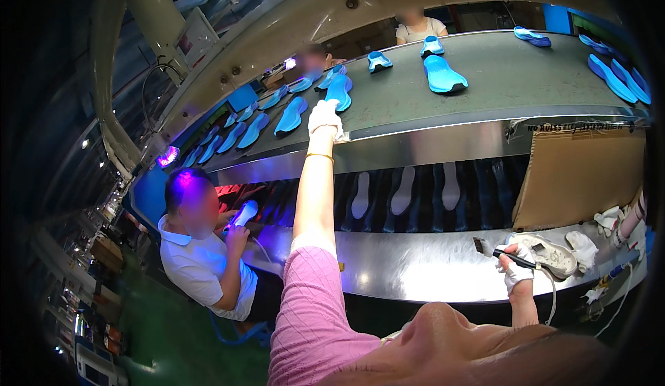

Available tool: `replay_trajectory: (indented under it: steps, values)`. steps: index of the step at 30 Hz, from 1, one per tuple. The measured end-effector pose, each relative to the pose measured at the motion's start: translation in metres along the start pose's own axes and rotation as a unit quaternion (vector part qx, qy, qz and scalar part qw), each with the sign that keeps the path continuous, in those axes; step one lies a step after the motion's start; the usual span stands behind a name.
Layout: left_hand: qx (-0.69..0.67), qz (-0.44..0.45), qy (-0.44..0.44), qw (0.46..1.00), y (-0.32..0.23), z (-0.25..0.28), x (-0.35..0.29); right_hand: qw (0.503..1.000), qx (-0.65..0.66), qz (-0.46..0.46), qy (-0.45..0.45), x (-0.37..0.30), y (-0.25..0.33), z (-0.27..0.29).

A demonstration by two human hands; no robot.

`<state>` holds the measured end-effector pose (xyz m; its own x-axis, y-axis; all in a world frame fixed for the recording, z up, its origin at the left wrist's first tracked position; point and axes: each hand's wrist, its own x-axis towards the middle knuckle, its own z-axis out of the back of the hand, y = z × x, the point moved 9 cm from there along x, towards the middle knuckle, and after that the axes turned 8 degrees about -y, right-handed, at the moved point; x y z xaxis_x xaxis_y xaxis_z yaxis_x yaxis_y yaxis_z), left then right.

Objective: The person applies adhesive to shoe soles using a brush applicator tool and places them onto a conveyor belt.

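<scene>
My left arm stretches up to the green conveyor belt (388,105). At its near edge my left hand (324,120), in a white glove, is closed on the near end of a blue shoe sole (339,91). Low at the right, my right hand (518,267), also in white covering, is wrapped around the black handle of a brush (514,256) with a thin cord or hose attached. The brush's bristles point left over the metal ledge (415,265). Just behind this hand lies a whitish, stained dish (551,253).
More blue soles stand on the belt, one at centre (443,74). Grey pieces (450,186) lie on a lower level. A cardboard sheet (582,178) stands at right, near white cloths (582,249). A seated person (208,254) at left holds a sole; others sit beyond the belt.
</scene>
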<state>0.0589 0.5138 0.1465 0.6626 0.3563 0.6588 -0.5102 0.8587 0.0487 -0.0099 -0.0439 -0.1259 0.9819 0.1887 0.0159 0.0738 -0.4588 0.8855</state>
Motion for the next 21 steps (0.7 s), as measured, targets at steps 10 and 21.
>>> replay_trajectory:
  steps: [10, 21]
  values:
    - [-0.413, -0.012, -0.226, 0.882, -0.043, 0.137, -0.094, 1.0, -0.014, 0.025, -0.002, -0.048, 0.019, 0.01]
    - [-0.931, 0.02, 0.072, 0.357, -0.138, 0.235, -0.176, 0.987, -0.075, 0.128, -0.054, -0.112, 0.071, 0.063]
